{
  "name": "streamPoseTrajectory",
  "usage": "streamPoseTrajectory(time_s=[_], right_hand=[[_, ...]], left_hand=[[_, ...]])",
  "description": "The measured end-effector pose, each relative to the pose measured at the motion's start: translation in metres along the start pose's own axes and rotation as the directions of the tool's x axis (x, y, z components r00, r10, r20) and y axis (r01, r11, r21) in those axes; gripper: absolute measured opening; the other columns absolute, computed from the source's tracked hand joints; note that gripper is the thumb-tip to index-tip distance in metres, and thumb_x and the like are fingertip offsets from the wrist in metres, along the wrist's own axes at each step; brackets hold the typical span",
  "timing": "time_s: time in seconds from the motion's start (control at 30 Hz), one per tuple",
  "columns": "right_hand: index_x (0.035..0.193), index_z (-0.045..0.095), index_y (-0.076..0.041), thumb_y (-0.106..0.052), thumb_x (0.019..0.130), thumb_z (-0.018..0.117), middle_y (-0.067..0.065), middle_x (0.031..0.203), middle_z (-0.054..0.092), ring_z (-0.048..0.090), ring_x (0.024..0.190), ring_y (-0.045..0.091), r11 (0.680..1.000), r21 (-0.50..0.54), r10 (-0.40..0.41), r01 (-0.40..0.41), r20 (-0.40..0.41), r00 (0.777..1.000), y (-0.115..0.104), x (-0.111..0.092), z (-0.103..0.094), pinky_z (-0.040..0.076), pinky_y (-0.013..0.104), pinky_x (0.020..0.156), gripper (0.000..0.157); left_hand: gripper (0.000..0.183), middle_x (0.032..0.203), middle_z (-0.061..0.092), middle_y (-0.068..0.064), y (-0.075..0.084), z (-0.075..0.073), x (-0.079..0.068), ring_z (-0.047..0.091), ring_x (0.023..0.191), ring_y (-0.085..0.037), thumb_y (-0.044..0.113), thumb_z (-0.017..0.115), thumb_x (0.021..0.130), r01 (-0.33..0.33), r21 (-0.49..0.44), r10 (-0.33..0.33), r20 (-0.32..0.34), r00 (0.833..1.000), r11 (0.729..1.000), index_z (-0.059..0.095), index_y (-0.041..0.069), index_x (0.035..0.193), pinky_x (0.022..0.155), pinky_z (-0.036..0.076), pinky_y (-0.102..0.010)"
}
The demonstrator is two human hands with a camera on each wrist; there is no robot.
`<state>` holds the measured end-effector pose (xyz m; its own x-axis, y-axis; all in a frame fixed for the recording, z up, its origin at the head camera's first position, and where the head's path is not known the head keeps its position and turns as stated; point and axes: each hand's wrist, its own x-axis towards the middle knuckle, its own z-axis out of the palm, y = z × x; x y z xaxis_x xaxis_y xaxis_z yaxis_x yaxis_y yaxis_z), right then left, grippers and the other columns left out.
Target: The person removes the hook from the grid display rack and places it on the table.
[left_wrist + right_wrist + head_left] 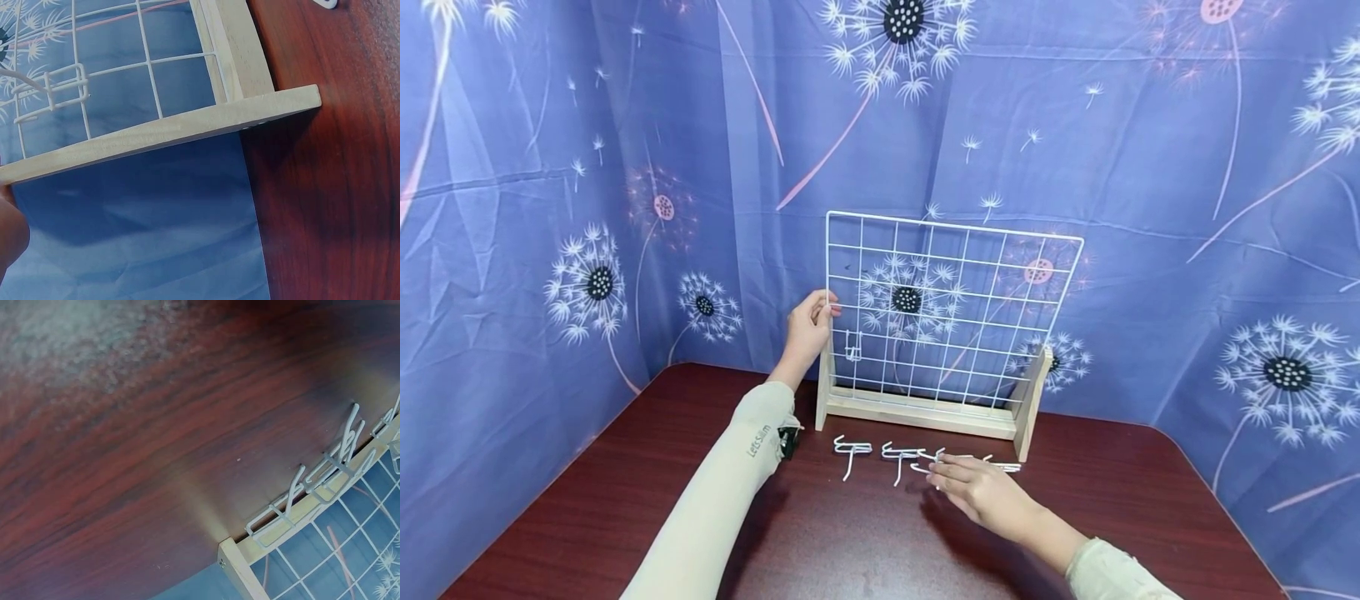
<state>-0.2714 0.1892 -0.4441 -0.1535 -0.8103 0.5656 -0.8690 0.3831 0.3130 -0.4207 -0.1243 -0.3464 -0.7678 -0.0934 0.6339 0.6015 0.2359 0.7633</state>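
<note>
A white wire grid panel (955, 308) stands upright in a wooden stand (917, 412). My left hand (811, 323) grips the panel's left edge just above the stand's left post, thumb in front. One white wire hook (853, 346) hangs low on the grid near that side; the left wrist view shows the same hook (53, 94) close up. On the table before the stand lie several more wire hooks (852, 450). Over the right ones is my right hand (981, 493), fingers extended and partly covering them. The right wrist view shows hooks (287, 506) but not the hand.
A dark red-brown wooden table (842, 542) carries everything. Behind and on both sides hangs a blue cloth (760, 108) with dandelion prints. The stand's right post (1033, 404) rises close beyond the right hand.
</note>
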Motion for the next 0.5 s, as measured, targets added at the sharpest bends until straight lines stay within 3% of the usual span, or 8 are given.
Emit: streamPoseTrajectory(time_s=[0.33,0.5], right_hand=[[0.1,0.074,-0.005,-0.02,0.105,0.036,0.007,0.102,0.072,0.068,0.097,0.024,0.99,-0.078,-0.122,0.121,-0.013,0.992,0.0021,0.0025,0.0051,0.053,0.033,0.086,0.041],[0.1,0.074,-0.006,-0.018,0.101,0.047,0.006,0.101,0.072,0.068,0.096,0.024,0.989,-0.081,-0.122,0.122,0.011,0.992,0.0014,0.0005,0.0088,0.053,0.032,0.087,0.029]], left_hand=[[0.016,0.097,0.07,-0.017,0.0017,-0.0015,-0.0003,0.067,0.093,-0.028,-0.003,0.048,0.097,0.027,0.029,-0.027,0.003,1.0,0.999,0.061,-0.003,0.106,0.086,0.052,-0.036],[0.017,0.097,0.07,-0.016,0.0032,-0.0012,-0.0004,0.067,0.092,-0.026,-0.004,0.048,0.097,0.037,0.039,-0.037,0.005,0.999,0.999,0.062,-0.002,0.107,0.084,0.051,-0.033]])
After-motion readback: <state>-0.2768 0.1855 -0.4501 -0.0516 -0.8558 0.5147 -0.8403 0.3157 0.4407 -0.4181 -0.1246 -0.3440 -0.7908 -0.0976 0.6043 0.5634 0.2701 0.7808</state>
